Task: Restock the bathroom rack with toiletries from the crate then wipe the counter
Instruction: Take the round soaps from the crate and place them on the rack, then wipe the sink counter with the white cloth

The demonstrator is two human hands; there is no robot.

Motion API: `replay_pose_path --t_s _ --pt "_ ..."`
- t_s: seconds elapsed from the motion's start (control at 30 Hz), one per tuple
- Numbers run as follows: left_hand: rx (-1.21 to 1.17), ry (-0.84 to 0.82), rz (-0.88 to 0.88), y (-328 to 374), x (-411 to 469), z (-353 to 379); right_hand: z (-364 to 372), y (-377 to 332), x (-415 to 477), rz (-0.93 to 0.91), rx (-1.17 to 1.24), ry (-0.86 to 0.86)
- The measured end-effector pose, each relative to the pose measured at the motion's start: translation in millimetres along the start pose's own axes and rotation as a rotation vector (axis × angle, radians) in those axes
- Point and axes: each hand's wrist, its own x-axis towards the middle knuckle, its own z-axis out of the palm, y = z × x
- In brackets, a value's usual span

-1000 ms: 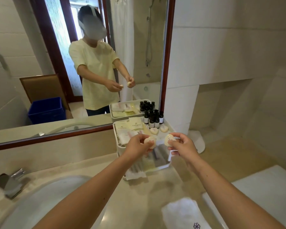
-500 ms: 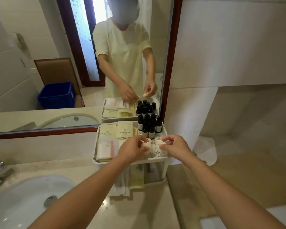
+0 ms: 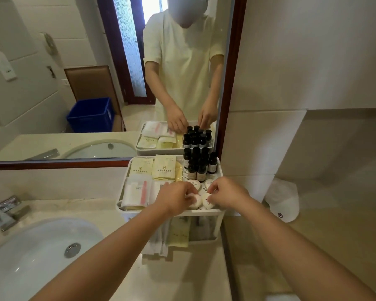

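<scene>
White wrapped soaps (image 3: 195,184) lie at the front right of the rack (image 3: 204,211) top shelf, just before the dark bottles (image 3: 201,166). Your left hand (image 3: 176,197) pinches the near soap (image 3: 194,202), and your right hand (image 3: 228,195) pinches the neighbouring soap (image 3: 207,200), the two touching side by side.

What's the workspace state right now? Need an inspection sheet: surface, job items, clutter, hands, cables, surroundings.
Surface: beige counter; sink and faucet at its left.
Job's things: white rack against the mirror; top tier holds dark bottles, yellow sachets, clear kit packs and wrapped soaps; lower-tier packets hang over the edge.
Clutter: white folded item with a flower logo right of the rack.
Hands: left hand pinches left soap; right hand pinches right soap, both at the top tier's front.
Cables: nothing seen.
Surroundings: mirror reflects a blue crate; tiled walls.
</scene>
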Motion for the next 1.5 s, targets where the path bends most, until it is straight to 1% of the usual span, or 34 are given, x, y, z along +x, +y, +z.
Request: replay_pose_path --t_s 0.1,0.2,0.27,0.47,0.63,0.77,0.9,1.0,1.13,1.3,1.5 --pt "0.024 0.015 0.010 0 -1 3 2 2 -1 -0.014 -0.054 0.055" --pt "0.007 0.095 -0.009 1 -3 6 6 6 -5 -0.039 -0.095 0.129" --pt "0.007 0.132 -0.025 3 -5 8 9 9 -8 -0.066 -0.077 0.188" --pt "-0.084 0.176 -0.044 4 -17 9 16 10 -23 -0.115 0.248 0.284" --pt "-0.241 0.266 -0.021 5 -45 6 23 3 -50 -0.108 0.581 0.457" --pt "-0.313 0.303 0.015 5 -71 1 31 -3 -75 -0.111 0.596 0.527" --pt "-0.368 0.323 0.049 2 -101 2 47 -11 -103 -0.078 0.609 0.508" --pt "-0.383 0.308 0.049 -1 -125 7 65 -15 -128 -0.055 0.632 0.479" --pt "-0.404 0.299 0.062 -7 -164 23 97 -13 -165 -0.022 0.638 0.414" --pt "-0.402 0.208 -0.013 -15 -214 61 143 -2 -207 0.018 0.625 0.329" --pt "-0.424 0.093 -0.048 -18 -266 107 195 22 -247 0.045 0.592 0.257"
